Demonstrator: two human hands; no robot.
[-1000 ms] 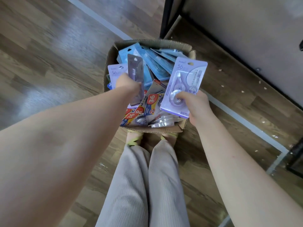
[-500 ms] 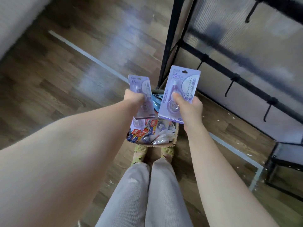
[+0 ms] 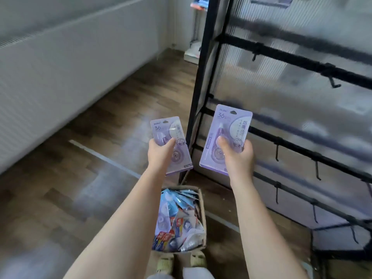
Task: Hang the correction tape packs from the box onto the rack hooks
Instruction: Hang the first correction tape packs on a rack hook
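Note:
My left hand (image 3: 161, 153) grips a purple correction tape pack (image 3: 171, 141) upright, thumb across its front. My right hand (image 3: 237, 156) grips a second, larger-looking purple correction tape pack (image 3: 226, 135) the same way, close to the rack's left post. Both packs are held well above the cardboard box (image 3: 202, 218) on the floor, which is full of several blue, purple and red packs. The black rack (image 3: 203, 81) stands to the right, with crossbars carrying bare hooks (image 3: 277, 152) at several levels.
A pale ribbed wall panel (image 3: 70, 67) runs along the left. Wood floor with a white line (image 3: 104, 159) lies between it and the rack. My feet in yellow-green sandals (image 3: 181, 262) stand just behind the box. A translucent sheet backs the rack.
Both hands have lifted their purple packs up out of the box toward the rack. My view has tilted upward, showing more of the rack and the wall.

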